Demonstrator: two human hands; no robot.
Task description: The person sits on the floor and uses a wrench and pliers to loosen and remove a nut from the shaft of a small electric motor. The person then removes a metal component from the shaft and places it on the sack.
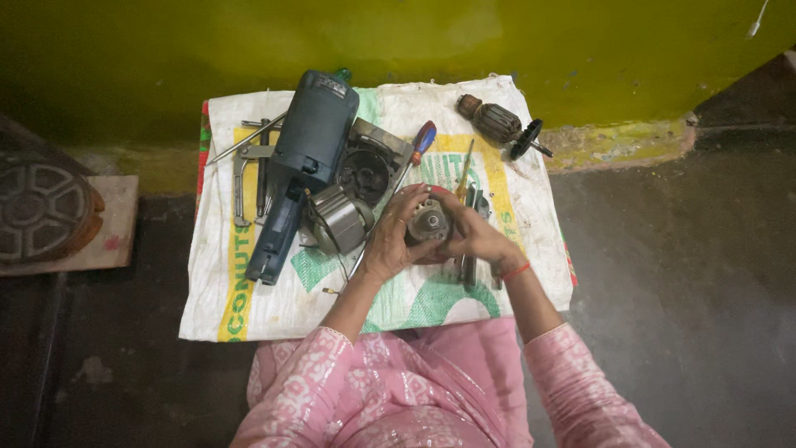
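Both my hands close around a round grey metal gear housing with a red part under it, held just above a white woven sack spread on the floor. My left hand cups it from the left, my right hand from the right. Left of my hands lies a cylindrical metal stator, and beyond it a dark blue power tool body with a black round housing beside it. A screwdriver with a red and blue handle lies just behind my hands.
A copper-wound armature with a black fan rests at the sack's far right corner. Metal pliers and rods lie at the far left. A yellow-green wall rises behind. A round metal grate sits on the dark floor at left.
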